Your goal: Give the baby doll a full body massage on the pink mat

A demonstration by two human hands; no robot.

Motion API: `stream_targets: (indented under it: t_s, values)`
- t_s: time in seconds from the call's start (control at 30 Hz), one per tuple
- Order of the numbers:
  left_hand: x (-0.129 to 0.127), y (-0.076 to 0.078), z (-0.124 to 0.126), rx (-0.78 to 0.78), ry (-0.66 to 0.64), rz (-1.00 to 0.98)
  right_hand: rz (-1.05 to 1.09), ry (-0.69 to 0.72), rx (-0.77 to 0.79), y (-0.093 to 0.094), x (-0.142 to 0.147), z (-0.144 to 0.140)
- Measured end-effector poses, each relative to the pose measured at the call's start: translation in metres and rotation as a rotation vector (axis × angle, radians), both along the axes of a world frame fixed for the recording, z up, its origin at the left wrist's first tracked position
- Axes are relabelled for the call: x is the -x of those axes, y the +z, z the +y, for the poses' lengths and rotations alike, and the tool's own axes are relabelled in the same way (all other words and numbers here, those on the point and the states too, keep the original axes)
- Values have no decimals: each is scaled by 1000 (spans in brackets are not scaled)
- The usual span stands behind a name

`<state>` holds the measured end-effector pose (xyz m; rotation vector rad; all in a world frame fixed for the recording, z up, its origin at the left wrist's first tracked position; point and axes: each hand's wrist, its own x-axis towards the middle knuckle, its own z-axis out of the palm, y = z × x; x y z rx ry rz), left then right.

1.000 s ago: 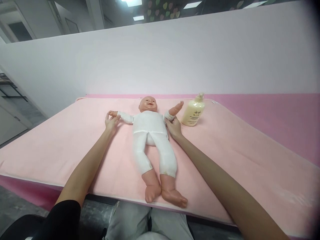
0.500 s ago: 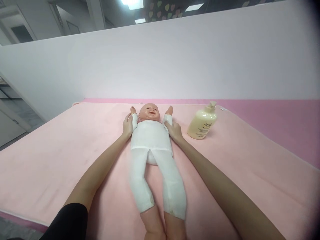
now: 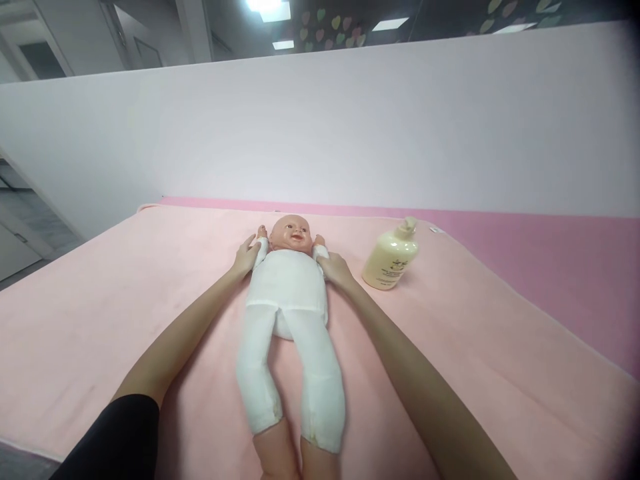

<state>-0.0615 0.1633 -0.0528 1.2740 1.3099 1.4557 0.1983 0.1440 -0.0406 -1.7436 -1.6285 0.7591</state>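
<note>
A baby doll (image 3: 287,287) with a white cloth body lies on its back in the middle of the head view, its head at the far end and its bare feet cut off by the lower edge. My left hand (image 3: 245,257) is closed around the doll's arm on the left side. On the other side my right hand (image 3: 336,268) grips the doll's other arm, thumb on the white sleeve. Both doll arms are bent upward beside its head. The fingers under each arm are partly hidden.
A pale yellow pump bottle (image 3: 390,259) stands to the right of my right hand. Under everything lies a pink blanket (image 3: 125,293) on a darker pink surface (image 3: 560,273). A white partition wall (image 3: 320,133) rises behind the far edge.
The doll's arms, in my hands, have come down and in closer to its head. The whole view has shifted slightly, with the doll and the bottle now a little lower and further left.
</note>
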Motion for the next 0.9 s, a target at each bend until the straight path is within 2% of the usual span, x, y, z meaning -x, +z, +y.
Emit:
stream_targets:
  t_s: [0.1,0.27,0.37,0.43,0.53,0.63,0.7,0.9]
  values:
    - [3,0,0,35,-35,-86,7,-13,-51,-2,-3,-6]
    - [3,3,-12,-112,-75,-109,181,-61,-182,-9,-6,-22]
    - [1,4,-28,-153,-66,-138,291,-1,-227,-11,-6,-33]
    - [0,5,-40,-132,-88,-195,463,63,-237,-12,-8,-42]
    - [3,9,-59,-59,-233,-274,686,203,-206,-13,-16,-56]
    - [15,16,-70,21,-421,-258,716,337,-176,-14,-26,-65]
    - [26,19,-72,76,-507,-211,736,369,-165,-16,-30,-67]
    - [51,13,-64,124,-555,-40,748,374,-194,-26,-34,-58]
